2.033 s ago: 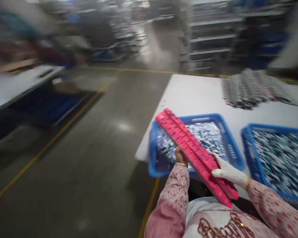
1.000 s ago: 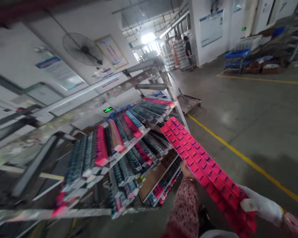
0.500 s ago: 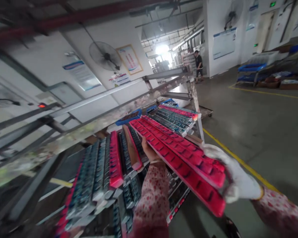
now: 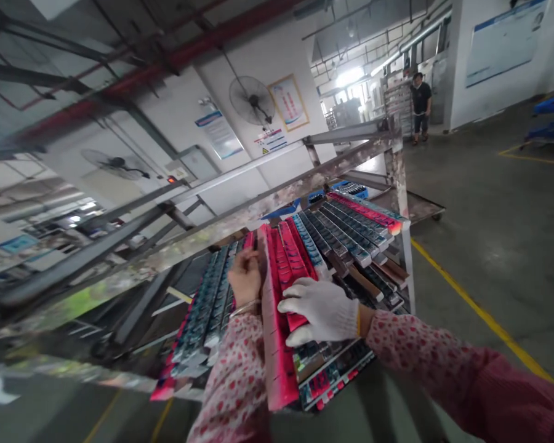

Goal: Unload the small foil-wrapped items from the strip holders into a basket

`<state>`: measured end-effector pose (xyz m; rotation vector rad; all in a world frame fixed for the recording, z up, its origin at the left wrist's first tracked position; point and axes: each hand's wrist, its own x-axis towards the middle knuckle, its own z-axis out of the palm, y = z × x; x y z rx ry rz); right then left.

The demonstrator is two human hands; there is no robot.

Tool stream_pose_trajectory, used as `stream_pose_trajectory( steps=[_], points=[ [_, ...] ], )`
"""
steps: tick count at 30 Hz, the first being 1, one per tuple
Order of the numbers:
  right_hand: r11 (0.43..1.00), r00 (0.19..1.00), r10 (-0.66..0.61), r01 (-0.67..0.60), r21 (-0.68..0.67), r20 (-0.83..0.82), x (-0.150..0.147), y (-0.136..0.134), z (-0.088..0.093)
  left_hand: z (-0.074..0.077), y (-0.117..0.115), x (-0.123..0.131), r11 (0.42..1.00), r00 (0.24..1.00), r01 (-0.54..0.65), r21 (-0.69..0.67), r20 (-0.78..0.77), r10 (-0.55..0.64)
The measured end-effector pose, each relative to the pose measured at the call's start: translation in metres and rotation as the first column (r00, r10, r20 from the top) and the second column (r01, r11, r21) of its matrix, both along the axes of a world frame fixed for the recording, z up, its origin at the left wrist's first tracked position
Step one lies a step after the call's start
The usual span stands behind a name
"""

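— Left hand [image 4: 244, 277]?
— Bare, curled around the left edge of the pink trays [image 4: 277, 320], knuckles up, bangle at the wrist.
— Right hand [image 4: 322, 309]?
— Gloved in white, laid flat across the tops of the trays, fingers [image 4: 292, 304] spread and pressing down (thumb tucked under the near side, so grasping rather than just resting).
— And the trays themselves?
— Long pink strips, lying lengthwise on the rack [image 4: 351, 157], near end jutting out past the shelf edge toward the camera, far end up among the others.
— Around them?
— More strips, dark [image 4: 341, 231] and pink, side by side on the same sloping shelf; teal ones [image 4: 203, 311] just left of the bare hand. Lower shelf packed too.
— Farther off?
— Wall fan [image 4: 252, 98] above the rack, yellow floor line [image 4: 480, 317] at right, a person [image 4: 420, 104] standing well back in the aisle.
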<state>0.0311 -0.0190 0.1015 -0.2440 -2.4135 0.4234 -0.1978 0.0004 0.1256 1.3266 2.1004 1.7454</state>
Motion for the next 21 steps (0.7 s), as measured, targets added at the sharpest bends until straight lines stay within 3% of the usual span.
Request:
stream_pose_trajectory(
  steps=[3,6,8,10,13,16,18,21],
  points=[
    [0.993,0.992,0.057,-0.067,0.092,0.110,-0.004,0.012,0.001,0.010,-0.031,0.010,0.914,0.960,0.223,-0.338,-0.088,-0.267],
    [0.992,0.994,0.068,-0.077,0.102,0.090,-0.003,0.018,-0.005,0.016,-0.087,0.038,0.846,0.877,0.285,-0.450,-0.234,-0.420],
    [0.993,0.996,0.068,-0.074,0.096,0.064,-0.001,0.019,-0.008,0.011,-0.128,0.058,0.778,0.759,0.330,-0.534,-0.340,-0.555],
    [0.993,0.996,0.072,-0.076,0.088,0.044,0.000,0.018,-0.010,-0.002,-0.163,0.076,0.720,0.634,0.273,-0.638,-0.443,-0.634],
    [0.995,0.997,0.070,-0.073,0.075,0.034,0.001,0.016,-0.010,-0.036,-0.188,0.094,0.800,0.566,0.050,-0.599,-0.643,-0.517],
    [0.995,0.997,0.065,-0.067,0.071,0.033,0.001,0.016,-0.009,-0.057,-0.190,0.101,0.894,0.550,-0.007,-0.447,-0.749,-0.370],
    [0.995,0.997,0.073,-0.075,0.072,0.032,0.000,0.016,-0.010,-0.051,-0.190,0.101,0.944,0.591,-0.008,-0.330,-0.763,-0.261],
    [0.996,0.997,0.070,-0.072,0.056,0.035,-0.001,0.017,-0.013,-0.018,-0.195,0.094,0.986,0.698,-0.091,-0.139,-0.715,-0.036]
  ],
)
